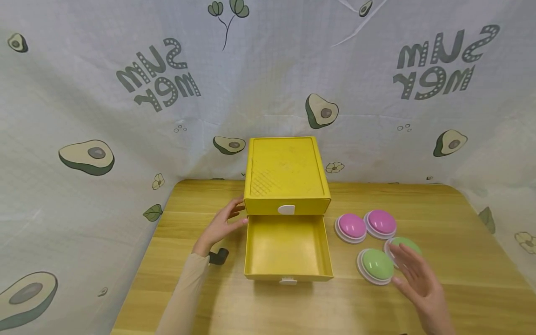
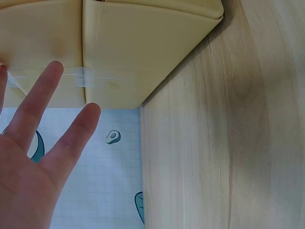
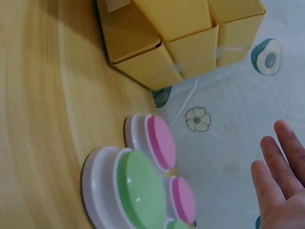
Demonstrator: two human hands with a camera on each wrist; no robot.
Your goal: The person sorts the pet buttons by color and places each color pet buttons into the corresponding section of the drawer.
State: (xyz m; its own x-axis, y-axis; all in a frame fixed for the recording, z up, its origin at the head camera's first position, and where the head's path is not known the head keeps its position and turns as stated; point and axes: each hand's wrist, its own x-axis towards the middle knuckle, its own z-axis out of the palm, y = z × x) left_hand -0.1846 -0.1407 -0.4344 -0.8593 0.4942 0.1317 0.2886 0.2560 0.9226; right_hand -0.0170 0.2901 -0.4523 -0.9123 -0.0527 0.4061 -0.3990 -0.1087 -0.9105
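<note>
A yellow two-drawer box (image 1: 286, 170) stands at the back of the table, its lower drawer (image 1: 289, 242) pulled out with a bare floor showing. The upper drawer is closed, with a white tab on its front. My left hand (image 1: 224, 223) lies along the box's left side, fingers extended; in the left wrist view the fingers (image 2: 71, 140) spread close to the taped side wall. Over at the right, my right hand (image 1: 423, 288) hovers with loose fingers above the green buttons, holding nothing. The nearer green button (image 1: 378, 264) is in full view; the farther one (image 1: 405, 249) is partly hidden by the fingers.
Two pink buttons (image 1: 351, 226) on white bases sit right of the drawer. A small black object (image 1: 218, 256) lies by the left wrist. Behind and around the wooden table (image 1: 356, 307) hangs a pale sheet (image 1: 268, 83) printed with avocados.
</note>
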